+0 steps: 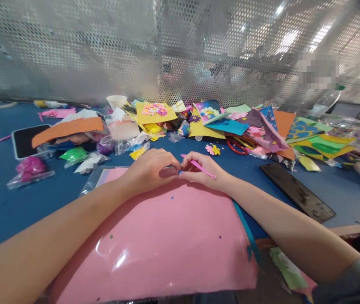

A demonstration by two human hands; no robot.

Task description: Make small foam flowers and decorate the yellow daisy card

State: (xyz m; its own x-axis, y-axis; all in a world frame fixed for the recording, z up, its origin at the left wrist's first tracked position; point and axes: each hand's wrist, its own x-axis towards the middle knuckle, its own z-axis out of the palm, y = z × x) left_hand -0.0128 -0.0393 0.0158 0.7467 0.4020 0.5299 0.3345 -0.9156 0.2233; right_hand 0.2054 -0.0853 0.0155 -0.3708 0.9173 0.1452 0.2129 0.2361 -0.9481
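Left hand [148, 171], curled, fingertips closed on a small blue bit [180, 172], too small to identify; right hand [195, 169], clenched around a slim pink plastic modelling tool [208, 173], its fingertips meeting the left fingertips at the blue bit; which hand bears the bit more firmly cannot be told.

Both hands hover at the far edge of a pink foam sheet [154, 240], which lies on the blue tabletop [9, 211]; the left forearm rests across the sheet, the right forearm passes just beside its right edge; a thin blue strip [246, 228] runs along that edge.

Left of the sheet: a clear bag of magenta clay [31, 169], a clear bag of green clay [74, 155] and a black-screened phone [29, 141]; right of the sheet: a dark smudged slab [296, 190], its kind unclear.

Beyond the sheet: a jumbled heap of coloured card, including a yellow card with paper flowers [154, 112] and an orange card [67, 131]; also in this heap, a paper cup [116, 101] and red-handled scissors [236, 145]; small foam flowers [213, 149] lie just past the right hand; a perforated metal screen [167, 50] stands behind everything.
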